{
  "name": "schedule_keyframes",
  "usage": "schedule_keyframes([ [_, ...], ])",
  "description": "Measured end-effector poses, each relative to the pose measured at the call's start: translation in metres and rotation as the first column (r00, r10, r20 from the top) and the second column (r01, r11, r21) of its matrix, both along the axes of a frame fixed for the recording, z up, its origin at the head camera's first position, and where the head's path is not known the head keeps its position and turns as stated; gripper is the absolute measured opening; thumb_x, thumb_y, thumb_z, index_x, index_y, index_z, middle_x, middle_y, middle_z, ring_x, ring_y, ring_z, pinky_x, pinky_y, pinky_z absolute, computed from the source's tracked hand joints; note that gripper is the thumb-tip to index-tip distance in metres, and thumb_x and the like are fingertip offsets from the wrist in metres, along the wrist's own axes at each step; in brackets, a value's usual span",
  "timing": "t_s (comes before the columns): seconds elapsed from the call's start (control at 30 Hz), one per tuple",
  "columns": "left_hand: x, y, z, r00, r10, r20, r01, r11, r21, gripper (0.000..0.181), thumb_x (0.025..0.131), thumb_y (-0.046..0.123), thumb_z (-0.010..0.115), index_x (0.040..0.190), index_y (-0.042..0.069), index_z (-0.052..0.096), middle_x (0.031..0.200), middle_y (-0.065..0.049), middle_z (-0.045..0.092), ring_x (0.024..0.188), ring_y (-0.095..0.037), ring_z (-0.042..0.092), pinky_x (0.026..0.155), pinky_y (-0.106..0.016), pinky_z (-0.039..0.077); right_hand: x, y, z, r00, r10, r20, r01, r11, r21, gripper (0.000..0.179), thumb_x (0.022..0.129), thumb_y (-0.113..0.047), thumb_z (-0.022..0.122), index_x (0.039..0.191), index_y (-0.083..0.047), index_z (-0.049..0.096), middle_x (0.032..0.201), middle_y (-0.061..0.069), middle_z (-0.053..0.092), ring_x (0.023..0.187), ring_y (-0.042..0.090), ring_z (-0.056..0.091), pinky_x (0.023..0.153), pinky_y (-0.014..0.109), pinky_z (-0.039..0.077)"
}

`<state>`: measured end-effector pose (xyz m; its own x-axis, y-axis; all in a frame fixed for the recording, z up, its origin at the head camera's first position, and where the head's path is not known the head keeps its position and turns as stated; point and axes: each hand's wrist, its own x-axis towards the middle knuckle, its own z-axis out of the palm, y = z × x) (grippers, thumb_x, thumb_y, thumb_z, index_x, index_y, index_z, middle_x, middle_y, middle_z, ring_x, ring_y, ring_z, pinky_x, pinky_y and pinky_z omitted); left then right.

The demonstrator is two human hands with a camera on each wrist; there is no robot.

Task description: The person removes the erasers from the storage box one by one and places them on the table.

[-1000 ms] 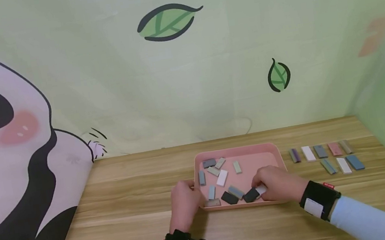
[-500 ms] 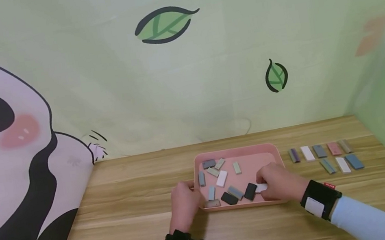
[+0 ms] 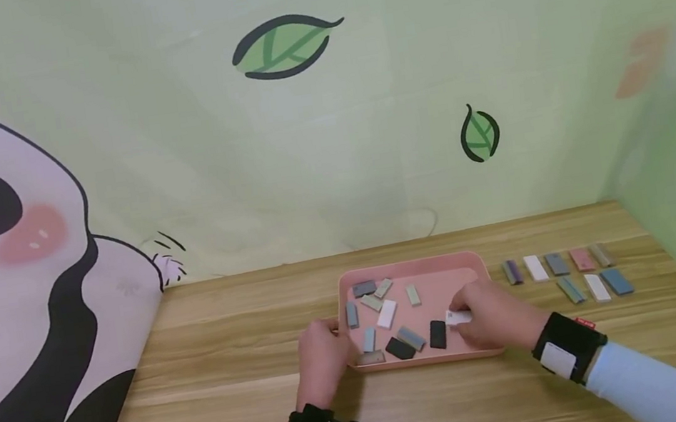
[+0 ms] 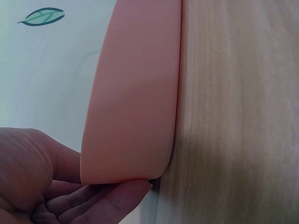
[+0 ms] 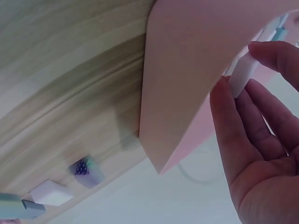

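In the head view, a pink tray (image 3: 427,361) stands on the wooden table with several small rectangular blocks scattered inside. My left hand (image 3: 322,357) grips the tray's left front corner; the left wrist view has its fingers against the tray's outer wall (image 4: 135,102). Over the tray's right part, my right hand (image 3: 498,311) pinches a white block (image 3: 457,317), also visible between thumb and fingertips in the right wrist view (image 5: 243,74). Just left of that block lies a black block (image 3: 437,335). Another black block (image 3: 400,348) and a grey-blue block (image 3: 411,338) lie further left.
Right of the tray, several blocks lie on the table in two rows, among them a pink one (image 3: 582,259) and a blue one (image 3: 617,281). A green printed backdrop (image 3: 332,168) rises behind the table.
My right hand has moved slightly up and away from the near rim with the white block. The black block beside it has turned from slanted to nearly straight. My left hand stays put.
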<state>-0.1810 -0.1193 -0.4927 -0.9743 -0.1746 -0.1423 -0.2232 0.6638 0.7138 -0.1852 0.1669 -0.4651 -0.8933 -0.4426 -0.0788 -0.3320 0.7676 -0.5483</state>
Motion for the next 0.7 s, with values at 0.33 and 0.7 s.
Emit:
schedule_keyframes([
  [0.33,0.001,0.001,0.002,1.000,0.005,0.030,-0.006,1.000,0.027,0.024,0.083,0.008,0.057,0.104,0.005,0.068,0.089,-0.007,0.058,0.061,-0.017,0.054,0.048,-0.029,0.043,-0.001,0.015,0.012,0.988,-0.122,-0.095,0.120,0.993,-0.022,0.019,0.077,-0.015,0.072,0.095,-0.009,0.068,0.085,-0.003,0.060,0.073,0.011,0.053,0.068,0.028,0.047],
  [0.7,0.000,0.001,0.005,0.996,0.014,0.088,-0.018,0.999,0.046,0.030,0.083,0.008,0.057,0.112,0.005,0.064,0.094,-0.008,0.058,0.066,-0.018,0.055,0.052,-0.030,0.044,-0.005,0.052,0.019,0.944,-0.284,-0.166,0.270,0.958,-0.099,0.020,0.080,-0.019,0.068,0.095,-0.005,0.066,0.083,0.001,0.061,0.069,0.011,0.054,0.061,0.028,0.046],
])
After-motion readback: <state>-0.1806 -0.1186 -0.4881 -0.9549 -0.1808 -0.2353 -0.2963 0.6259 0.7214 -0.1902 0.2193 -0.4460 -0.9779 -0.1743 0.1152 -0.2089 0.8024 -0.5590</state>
